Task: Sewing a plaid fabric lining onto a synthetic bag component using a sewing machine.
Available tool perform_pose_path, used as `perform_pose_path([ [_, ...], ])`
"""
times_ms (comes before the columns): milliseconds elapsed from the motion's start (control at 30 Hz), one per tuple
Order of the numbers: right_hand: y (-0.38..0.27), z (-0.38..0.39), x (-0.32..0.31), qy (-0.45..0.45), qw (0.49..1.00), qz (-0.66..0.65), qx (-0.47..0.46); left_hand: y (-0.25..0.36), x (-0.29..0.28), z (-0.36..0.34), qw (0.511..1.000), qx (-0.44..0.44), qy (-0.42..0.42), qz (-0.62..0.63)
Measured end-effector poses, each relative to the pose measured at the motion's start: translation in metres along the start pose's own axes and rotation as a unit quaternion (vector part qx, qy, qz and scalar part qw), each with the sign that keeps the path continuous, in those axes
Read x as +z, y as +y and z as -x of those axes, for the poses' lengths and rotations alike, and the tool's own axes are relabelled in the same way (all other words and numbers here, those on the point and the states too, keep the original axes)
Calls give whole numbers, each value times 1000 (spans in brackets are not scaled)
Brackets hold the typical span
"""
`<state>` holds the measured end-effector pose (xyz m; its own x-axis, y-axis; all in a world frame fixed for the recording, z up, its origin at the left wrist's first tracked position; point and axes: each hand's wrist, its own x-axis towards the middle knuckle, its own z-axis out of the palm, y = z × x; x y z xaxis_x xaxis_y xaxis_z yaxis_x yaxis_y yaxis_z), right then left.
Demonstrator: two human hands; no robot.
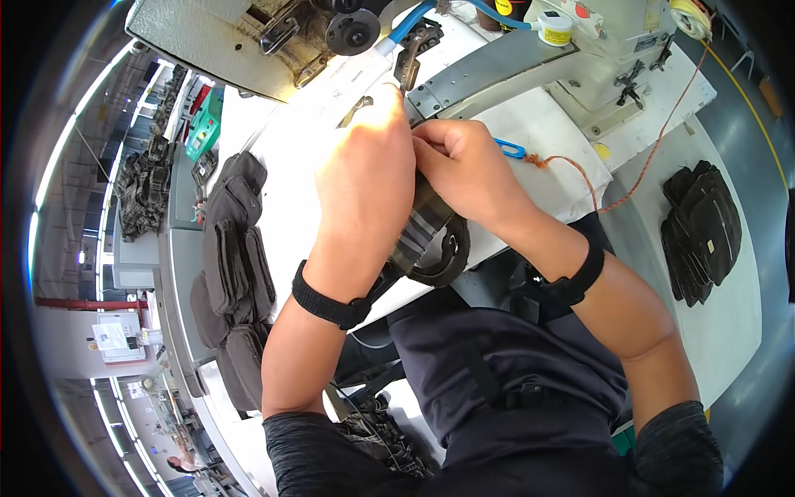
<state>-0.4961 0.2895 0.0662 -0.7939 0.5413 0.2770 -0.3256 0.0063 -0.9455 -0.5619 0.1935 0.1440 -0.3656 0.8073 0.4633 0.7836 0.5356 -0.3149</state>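
Observation:
Under the sewing machine head [248, 37], my two hands meet at a dark olive fabric piece [426, 217] with grey stripes and a curled dark band hanging off the table edge. My left hand [364, 157] is closed over its left side, knuckles bent and brightly lit; the fingertips are hidden beneath. My right hand [468, 166] pinches the piece from the right, thumb and forefinger together beside the left hand. The part between my fingers is covered. Just beyond lies the metal presser foot area [408, 66].
The machine arm and body [613, 91] stand at the far right. A blue-handled tool [509, 149] on an orange cord lies beside my right hand. Stacked dark pouches [236, 282] line the left; dark fabric pieces [704, 232] sit on the right-hand table. A white tub [555, 28] stands at the back.

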Motion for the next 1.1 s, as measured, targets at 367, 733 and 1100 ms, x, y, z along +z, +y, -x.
perform_pose_path([
  [367,-4,1,-8,-40,997,53,35,-27,-9,73,984,-1,89,151],
  [733,-6,2,-4,-48,997,23,57,-84,15,66,596,-339,-145,713],
  [1100,-9,1,-6,-41,998,14,48,-72,46,49,391,-416,-25,820],
])
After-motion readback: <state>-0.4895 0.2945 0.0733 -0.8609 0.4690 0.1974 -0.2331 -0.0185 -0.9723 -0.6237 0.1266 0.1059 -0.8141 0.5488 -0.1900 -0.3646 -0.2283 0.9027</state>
